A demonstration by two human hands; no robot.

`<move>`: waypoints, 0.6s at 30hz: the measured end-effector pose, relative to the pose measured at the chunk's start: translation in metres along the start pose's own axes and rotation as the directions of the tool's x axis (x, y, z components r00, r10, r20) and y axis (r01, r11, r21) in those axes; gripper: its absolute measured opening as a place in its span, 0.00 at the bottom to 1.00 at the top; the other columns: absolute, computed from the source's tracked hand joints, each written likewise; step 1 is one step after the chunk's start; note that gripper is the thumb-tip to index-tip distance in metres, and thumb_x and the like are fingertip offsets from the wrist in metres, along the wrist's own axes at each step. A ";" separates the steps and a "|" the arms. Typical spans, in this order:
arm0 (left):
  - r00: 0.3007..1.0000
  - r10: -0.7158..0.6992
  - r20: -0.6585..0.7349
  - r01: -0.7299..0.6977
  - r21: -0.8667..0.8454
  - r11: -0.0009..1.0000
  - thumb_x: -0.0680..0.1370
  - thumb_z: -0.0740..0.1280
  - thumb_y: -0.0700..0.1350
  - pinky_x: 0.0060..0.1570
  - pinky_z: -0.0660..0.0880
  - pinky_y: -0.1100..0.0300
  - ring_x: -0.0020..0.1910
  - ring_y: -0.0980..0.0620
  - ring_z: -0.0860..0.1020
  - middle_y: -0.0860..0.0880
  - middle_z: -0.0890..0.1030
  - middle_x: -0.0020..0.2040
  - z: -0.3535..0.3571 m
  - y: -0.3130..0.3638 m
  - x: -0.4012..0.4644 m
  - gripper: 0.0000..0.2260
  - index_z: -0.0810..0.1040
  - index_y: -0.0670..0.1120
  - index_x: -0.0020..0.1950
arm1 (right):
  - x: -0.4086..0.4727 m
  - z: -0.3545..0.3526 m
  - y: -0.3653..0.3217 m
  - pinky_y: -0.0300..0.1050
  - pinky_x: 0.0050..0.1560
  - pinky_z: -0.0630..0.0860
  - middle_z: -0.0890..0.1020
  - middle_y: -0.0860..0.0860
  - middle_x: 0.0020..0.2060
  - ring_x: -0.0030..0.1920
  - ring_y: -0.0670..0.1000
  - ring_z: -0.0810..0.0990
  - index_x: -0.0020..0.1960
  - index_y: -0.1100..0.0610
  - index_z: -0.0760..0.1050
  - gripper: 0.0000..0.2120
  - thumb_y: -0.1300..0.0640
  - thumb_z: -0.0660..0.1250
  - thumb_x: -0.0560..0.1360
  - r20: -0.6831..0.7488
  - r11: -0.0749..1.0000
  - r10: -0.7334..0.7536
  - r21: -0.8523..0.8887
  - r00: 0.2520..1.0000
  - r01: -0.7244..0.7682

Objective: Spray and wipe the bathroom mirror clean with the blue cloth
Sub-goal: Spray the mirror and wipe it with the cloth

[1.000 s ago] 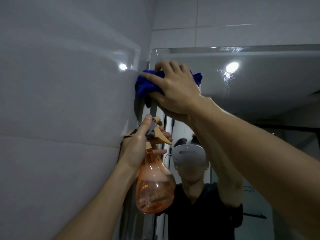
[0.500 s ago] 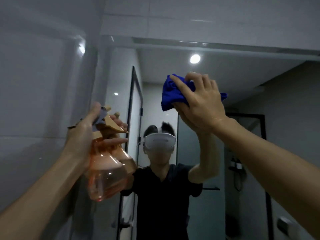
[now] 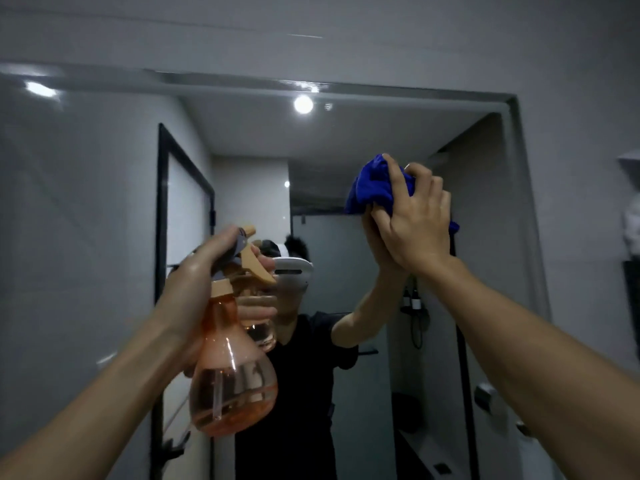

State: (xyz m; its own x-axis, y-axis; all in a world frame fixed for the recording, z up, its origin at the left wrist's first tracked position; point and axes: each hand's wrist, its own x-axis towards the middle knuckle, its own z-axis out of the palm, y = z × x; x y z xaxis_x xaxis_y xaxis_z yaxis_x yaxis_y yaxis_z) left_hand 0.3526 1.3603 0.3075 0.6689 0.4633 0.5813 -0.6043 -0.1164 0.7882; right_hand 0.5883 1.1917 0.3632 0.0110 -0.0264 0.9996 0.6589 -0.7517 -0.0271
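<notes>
A person stands at a bathroom mirror (image 3: 242,161), both arms raised, partway through cleaning the glass. The right hand (image 3: 412,220) presses a bunched blue cloth (image 3: 370,188) flat against the mirror at about two o'clock in the view, near the glass's right edge and below its top rim. The fingers (image 3: 420,178) lie close together and curl over the top of the wad, the thumb (image 3: 393,178) hooking round its left side, so the cloth is clamped between palm and glass. The left hand (image 3: 201,282) holds an orange spray bottle (image 3: 232,382) upright at about seven o'clock, held off the mirror, thumb over the top of the pump head (image 3: 239,251) and fingers wrapped round the neck; whether a finger sits on the trigger (image 3: 258,268) cannot be told. The bottle looks roughly a third full. The person's reflection, in a dark shirt and white headset (image 3: 294,271), fills the middle of the glass.

The risks from here are mostly slips. The cloth is balled up, so only a small patch probably meets the glass, and a fast sweep may leave streaks or missed bands, particularly along the right edge and top rim. A loose tail of cloth hangs at the heel of the hand and could drag. The bottle, gripped one-handed by its neck with liquid sloshing low, could swing into the mirror if the left arm drifts forward.
</notes>
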 end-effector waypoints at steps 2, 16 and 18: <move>0.997 -0.061 0.042 0.061 -0.011 0.998 0.78 0.63 0.48 0.43 0.81 0.38 0.48 0.36 0.83 0.37 0.85 0.48 0.030 -0.016 0.000 0.15 0.83 0.38 0.49 | -0.004 0.000 0.034 0.57 0.58 0.68 0.69 0.58 0.65 0.59 0.60 0.69 0.78 0.50 0.58 0.33 0.40 0.53 0.76 -0.012 0.999 0.043 -0.002 0.999 -0.043; 0.947 -0.267 0.179 0.251 0.106 0.962 0.80 0.65 0.48 0.27 0.79 0.52 0.39 0.45 0.86 0.40 0.85 0.45 0.198 -0.124 -0.028 0.14 0.79 0.37 0.53 | -0.070 -0.019 0.193 0.56 0.61 0.67 0.67 0.59 0.66 0.61 0.59 0.68 0.79 0.50 0.55 0.32 0.43 0.54 0.77 0.078 0.998 0.062 0.016 0.995 -0.064; 0.958 -0.237 0.163 0.215 0.138 0.967 0.79 0.67 0.49 0.31 0.80 0.50 0.46 0.41 0.85 0.40 0.85 0.46 0.210 -0.137 -0.033 0.15 0.79 0.38 0.57 | -0.078 -0.020 0.204 0.55 0.61 0.67 0.67 0.58 0.67 0.62 0.59 0.68 0.79 0.49 0.54 0.32 0.44 0.55 0.77 0.094 0.997 0.076 0.026 0.993 -0.079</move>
State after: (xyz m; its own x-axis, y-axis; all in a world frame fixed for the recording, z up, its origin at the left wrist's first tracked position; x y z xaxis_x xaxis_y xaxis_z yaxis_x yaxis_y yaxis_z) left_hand 0.5039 1.1767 0.2230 0.8543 0.3281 0.4032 -0.3806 -0.1337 0.9150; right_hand 0.7065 1.0275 0.2794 0.1316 -0.0220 0.9911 0.6754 -0.7298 -0.1059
